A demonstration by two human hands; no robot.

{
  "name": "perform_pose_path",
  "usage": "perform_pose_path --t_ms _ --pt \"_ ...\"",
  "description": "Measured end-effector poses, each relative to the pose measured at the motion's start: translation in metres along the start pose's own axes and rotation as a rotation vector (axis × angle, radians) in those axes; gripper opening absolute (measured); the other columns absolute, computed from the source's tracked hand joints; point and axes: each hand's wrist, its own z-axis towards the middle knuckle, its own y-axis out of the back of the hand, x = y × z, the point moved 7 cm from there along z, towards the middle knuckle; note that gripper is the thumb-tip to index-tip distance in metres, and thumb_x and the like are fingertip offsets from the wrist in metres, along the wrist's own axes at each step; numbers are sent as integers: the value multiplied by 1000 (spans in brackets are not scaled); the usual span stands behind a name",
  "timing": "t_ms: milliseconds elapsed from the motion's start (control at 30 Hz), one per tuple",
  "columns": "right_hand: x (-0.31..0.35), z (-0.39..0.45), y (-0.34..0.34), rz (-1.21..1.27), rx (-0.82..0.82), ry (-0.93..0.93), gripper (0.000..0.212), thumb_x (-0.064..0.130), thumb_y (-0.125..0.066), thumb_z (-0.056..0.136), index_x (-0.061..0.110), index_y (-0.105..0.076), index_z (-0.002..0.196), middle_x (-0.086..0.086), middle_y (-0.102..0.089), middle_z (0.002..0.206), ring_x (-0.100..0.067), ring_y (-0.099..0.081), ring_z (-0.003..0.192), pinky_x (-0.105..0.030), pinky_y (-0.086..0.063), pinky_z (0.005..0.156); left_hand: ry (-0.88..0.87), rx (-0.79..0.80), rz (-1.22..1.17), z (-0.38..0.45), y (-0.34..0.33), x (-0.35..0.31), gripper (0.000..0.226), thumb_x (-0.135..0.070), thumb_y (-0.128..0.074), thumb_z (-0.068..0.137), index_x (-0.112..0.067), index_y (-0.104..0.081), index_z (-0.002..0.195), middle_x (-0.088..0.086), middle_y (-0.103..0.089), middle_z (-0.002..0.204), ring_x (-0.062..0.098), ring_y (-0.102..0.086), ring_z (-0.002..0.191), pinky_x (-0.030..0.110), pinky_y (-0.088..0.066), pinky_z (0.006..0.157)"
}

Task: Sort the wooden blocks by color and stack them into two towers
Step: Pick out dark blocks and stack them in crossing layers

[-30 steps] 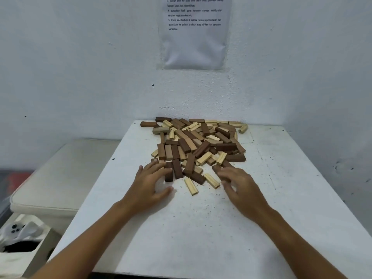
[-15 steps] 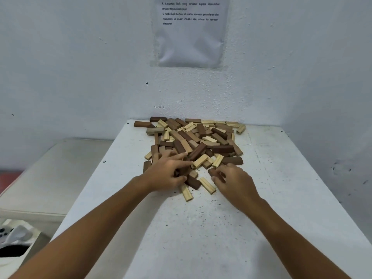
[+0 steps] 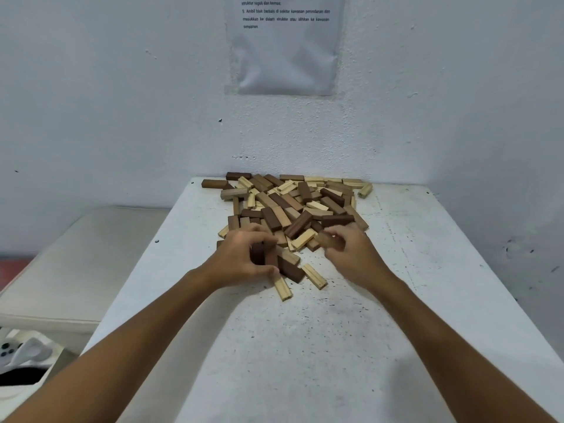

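Against the back edge of the speckled white table (image 3: 305, 346), where it meets the white plaster wall (image 3: 122, 102), lies a loose heap of small rectangular wooden blocks (image 3: 293, 206), dark brown and pale ones mixed and crossing at all angles, none of them stacked into a tower. At the near edge of the heap the left hand (image 3: 241, 261) is curled, fingers bent over and thumb low, closed round a few dark brown wooden blocks (image 3: 259, 253) that stand nearly upright and side by side within the grasp. Touching that hand on its right lie a tilted dark brown block (image 3: 291, 271) and a pale wooden block (image 3: 283, 289) pointing toward the viewer; another pale block (image 3: 314, 276) lies just beside them, on bare table. The right hand (image 3: 351, 254) is at the heap's near right corner, fingers bent in a pinch on a brown wooden block (image 3: 328, 239); the hand is blurred, so how firm the hold is cannot be told. Both bare forearms reach in from the bottom corners of the view. A printed sheet of paper in a clear plastic sleeve (image 3: 287, 47) hangs on the wall above the heap. To the left of the table stands a lower pale surface (image 3: 76, 254).
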Motion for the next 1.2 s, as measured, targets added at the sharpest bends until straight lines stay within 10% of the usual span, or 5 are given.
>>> perform_pose_path --t_ms 333,633,933,1200 --pt "11 71 -13 -127 -92 -113 30 35 -80 78 15 -58 74 1 -61 77 -19 -61 79 -29 -45 64 24 -69 -34 -18 16 11 58 -41 -81 64 -20 -68 117 -7 -58 119 8 -52 112 11 -40 87" --pt "30 49 7 143 -155 -69 17 18 -78 81 12 -65 91 4 -60 82 -12 -55 74 -20 -35 55 -37 -82 -43 -35 23 -3 54 -36 -85 65 -19 -70 115 -5 -60 120 6 -54 112 8 -40 86" --pt "36 -64 -30 225 341 -123 20 11 -76 81 -4 -65 89 -4 -48 64 -8 -44 49 -20 -38 46 -73 7 -57 -96 3 -24 54 -38 -81 66 -18 -71 115 -7 -62 123 2 -55 115 13 -41 95" --pt "48 -110 -73 289 462 -174 16 7 -72 85 -6 -65 87 1 -48 56 2 -43 38 -12 -34 41 -9 50 -80 -157 -1 -21 61 -58 -73 65 -22 -72 114 -13 -61 122 -4 -53 115 9 -40 97"
